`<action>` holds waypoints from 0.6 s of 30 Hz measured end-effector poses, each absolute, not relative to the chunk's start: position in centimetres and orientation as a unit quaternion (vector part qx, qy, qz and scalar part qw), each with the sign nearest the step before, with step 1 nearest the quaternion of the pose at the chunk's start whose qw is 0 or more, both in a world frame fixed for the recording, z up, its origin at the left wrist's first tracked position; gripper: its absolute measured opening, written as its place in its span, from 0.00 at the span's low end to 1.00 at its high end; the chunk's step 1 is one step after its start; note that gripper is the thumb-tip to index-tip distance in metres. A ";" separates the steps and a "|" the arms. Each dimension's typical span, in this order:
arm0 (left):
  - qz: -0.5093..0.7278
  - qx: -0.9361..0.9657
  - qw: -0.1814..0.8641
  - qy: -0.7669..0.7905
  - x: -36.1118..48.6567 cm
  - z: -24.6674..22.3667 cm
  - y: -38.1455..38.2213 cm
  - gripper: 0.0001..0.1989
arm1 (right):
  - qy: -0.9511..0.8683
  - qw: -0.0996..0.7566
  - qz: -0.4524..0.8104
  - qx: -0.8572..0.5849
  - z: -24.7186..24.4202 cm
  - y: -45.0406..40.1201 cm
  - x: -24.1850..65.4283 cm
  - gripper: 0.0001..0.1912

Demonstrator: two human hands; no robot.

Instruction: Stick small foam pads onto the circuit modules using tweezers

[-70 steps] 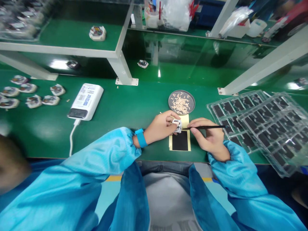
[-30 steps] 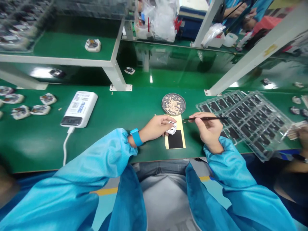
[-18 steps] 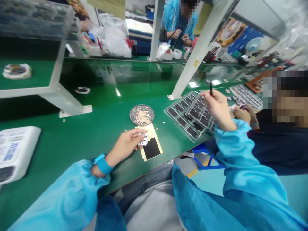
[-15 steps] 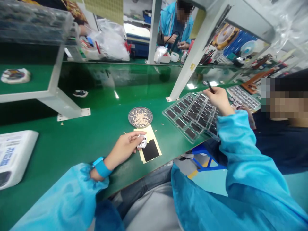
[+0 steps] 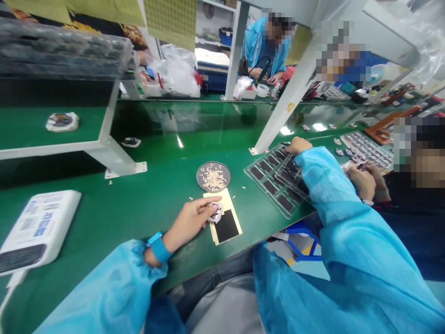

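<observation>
Between the thumb and fingers of my left hand [image 5: 191, 220] is a small white housing [image 5: 216, 212], held just over yellow sheets [image 5: 227, 202] with a black square [image 5: 226, 226] on them. A round dark dish [image 5: 213, 176] of small beige pieces sits behind the sheets. My right hand [image 5: 298, 145] is over the far edge of the stacked clear trays [image 5: 269, 178], which hold dark rectangular parts. Its fingers are bent down and closed; the dark tool seen in it earlier is mostly hidden now.
At the left lie a white device [image 5: 41, 227] and a metal shelf leg [image 5: 118, 157]. A slanted post [image 5: 285, 102] stands behind the trays. At the right, a co-worker's hands [image 5: 365, 181] work near another parts tray [image 5: 368, 148].
My right hand has moved down and forward to the far part of the trays. My left hand still holds the white housing, now tilted a little differently. The view has shifted.
</observation>
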State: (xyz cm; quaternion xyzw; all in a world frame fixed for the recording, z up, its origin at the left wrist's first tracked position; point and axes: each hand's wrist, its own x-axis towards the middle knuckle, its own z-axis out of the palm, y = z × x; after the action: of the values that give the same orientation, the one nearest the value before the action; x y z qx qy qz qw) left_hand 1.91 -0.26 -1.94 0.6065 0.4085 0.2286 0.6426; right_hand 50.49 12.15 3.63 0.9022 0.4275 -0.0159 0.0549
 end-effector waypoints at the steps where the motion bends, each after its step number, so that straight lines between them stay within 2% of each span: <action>1: 0.233 0.602 0.645 0.408 1.9 -1.9 -0.3 0.26 | 0.420 0.054 -0.020 0.906 3.6 12.1 50.7 0.30; 6: 0.254 0.592 0.641 0.418 2.0 -1.7 -0.4 0.23 | 0.408 0.012 -0.026 0.912 3.3 11.0 51.1 0.29; 12: 0.279 0.581 0.641 0.416 2.0 -1.8 -0.4 0.24 | 0.452 -0.094 0.018 0.887 2.3 8.6 49.9 0.16; 18: 0.325 0.547 0.645 0.422 1.6 -1.7 -0.2 0.25 | 0.499 -0.170 0.061 0.847 4.1 5.4 47.5 0.13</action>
State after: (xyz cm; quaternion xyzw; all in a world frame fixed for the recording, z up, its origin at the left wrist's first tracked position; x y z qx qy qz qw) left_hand 1.59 -0.18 -1.73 0.5472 0.4221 0.3254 0.6454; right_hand 47.54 5.44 4.11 0.8474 0.4995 0.0605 -0.1697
